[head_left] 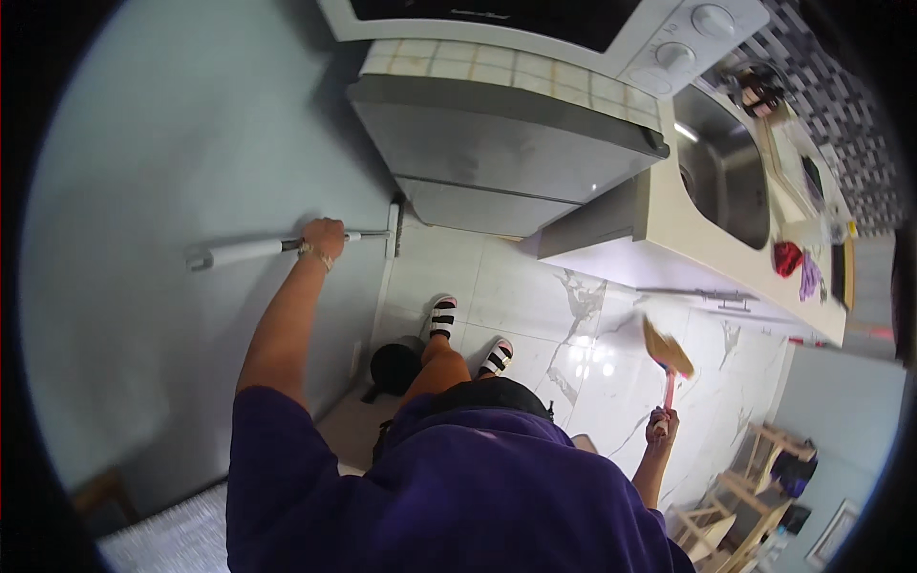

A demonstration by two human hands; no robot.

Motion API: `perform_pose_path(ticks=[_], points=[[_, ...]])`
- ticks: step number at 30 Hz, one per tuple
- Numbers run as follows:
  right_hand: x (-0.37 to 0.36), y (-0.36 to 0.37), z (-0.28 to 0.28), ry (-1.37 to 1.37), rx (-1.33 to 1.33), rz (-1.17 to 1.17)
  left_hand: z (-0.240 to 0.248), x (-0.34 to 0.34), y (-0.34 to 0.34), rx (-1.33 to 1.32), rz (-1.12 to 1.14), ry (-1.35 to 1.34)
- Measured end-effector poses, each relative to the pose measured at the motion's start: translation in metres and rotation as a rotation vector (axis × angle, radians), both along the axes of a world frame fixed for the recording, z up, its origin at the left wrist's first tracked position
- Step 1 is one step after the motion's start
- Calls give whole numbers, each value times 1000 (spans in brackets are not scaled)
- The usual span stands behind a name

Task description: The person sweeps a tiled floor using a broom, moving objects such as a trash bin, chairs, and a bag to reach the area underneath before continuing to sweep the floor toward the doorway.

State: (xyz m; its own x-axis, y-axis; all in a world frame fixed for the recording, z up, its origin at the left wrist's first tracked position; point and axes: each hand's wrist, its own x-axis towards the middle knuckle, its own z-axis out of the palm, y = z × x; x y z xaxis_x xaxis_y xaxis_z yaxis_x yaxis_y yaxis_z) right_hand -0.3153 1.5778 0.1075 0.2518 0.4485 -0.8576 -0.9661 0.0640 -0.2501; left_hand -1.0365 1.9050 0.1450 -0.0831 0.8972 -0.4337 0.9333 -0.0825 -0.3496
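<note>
On the left, my left hand (323,239) is closed round the shaft of a white long-handled cleaning tool (239,253). Its narrow white head, dark along one side, is down by the foot of the wall next to the fridge; I cannot tell whether it is a brush or a squeegee. Out to the right, my right hand (662,425) grips a small hand broom (668,351) by its pink handle. The broom's tan bristles point away from me over the marble-patterned floor (516,286), slightly blurred. Whether they touch the tiles I cannot tell.
Ahead is a grey fridge (506,143) with a white microwave (650,57) above it. A counter with a steel sink (721,167) runs along the right. Beside my feet stands a black bin (394,367). Wooden chairs (750,497) are at lower right.
</note>
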Motion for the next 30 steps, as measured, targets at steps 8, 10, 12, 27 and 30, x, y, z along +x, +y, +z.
perform_pose_path(ticks=[8, 10, 12, 27, 30], points=[[-152, -1, 45, 17, -280, 270, -45, -37, 202, 95, -303, 37], [-177, -4, 61, 136, -288, 233, -43, -20, 238, 91, -298, -21], [-215, 23, 96, 86, -264, 327, -35, -31, 256, 81, -282, -37], [-270, 112, 127, -320, 228, 1779, -19, -60, 287, 151, -419, -65], [-284, 151, 22, -737, 594, 2128, -25, -59, 271, 217, -502, -65]])
